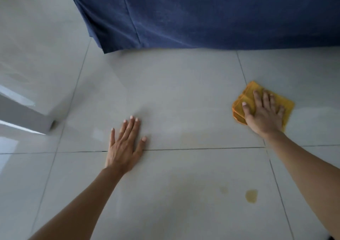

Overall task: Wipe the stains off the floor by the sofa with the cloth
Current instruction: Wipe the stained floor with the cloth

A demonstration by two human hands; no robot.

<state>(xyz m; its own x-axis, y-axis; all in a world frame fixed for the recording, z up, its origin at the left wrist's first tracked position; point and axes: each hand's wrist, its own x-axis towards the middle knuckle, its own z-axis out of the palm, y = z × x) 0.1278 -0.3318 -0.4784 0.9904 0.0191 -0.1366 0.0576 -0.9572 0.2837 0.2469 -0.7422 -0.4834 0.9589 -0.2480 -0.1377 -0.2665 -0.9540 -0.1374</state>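
An orange folded cloth (247,97) lies flat on the pale grey tiled floor (184,96) at the right. My right hand (264,111) presses down on it with fingers spread. Flat on the bare tile at the centre left rests my left hand (126,144), palm down and holding nothing. A yellow-brown stain (251,195) sits on the nearer tile, with a fainter spot (223,189) to its left. A pale yellowish smear (191,137) lies between my two hands. The dark blue sofa cover (202,13) hangs down to the floor at the back.
A white furniture leg or panel (24,114) stands on the floor at the left. Grout lines cross the tiles. Open floor stretches in front of the sofa and toward me.
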